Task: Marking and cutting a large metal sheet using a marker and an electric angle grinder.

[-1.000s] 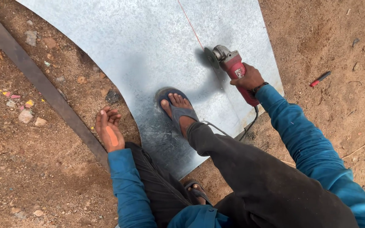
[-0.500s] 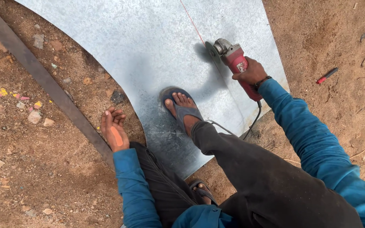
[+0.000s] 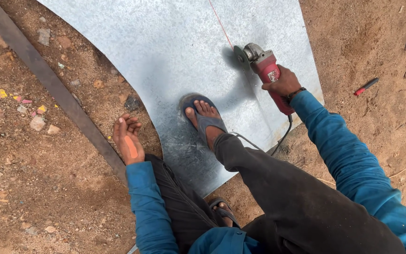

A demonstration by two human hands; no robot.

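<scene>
Now the right hand [image 3: 284,82] is clenched around a red grinder [image 3: 265,70] on the metal sheet [image 3: 165,42]. Left hand [image 3: 128,138] hangs loosely curled, holding nothing, over the dirt [image 3: 48,178].

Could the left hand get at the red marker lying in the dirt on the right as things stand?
Probably not. The left hand hangs empty over the dirt on the far side; the raised leg, metal sheet and right arm lie between it and the red marker.

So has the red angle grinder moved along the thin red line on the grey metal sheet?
Cannot tell: the camera itself shifts. The red angle grinder keeps about the same place relative to the sandalled foot and red line.
</scene>
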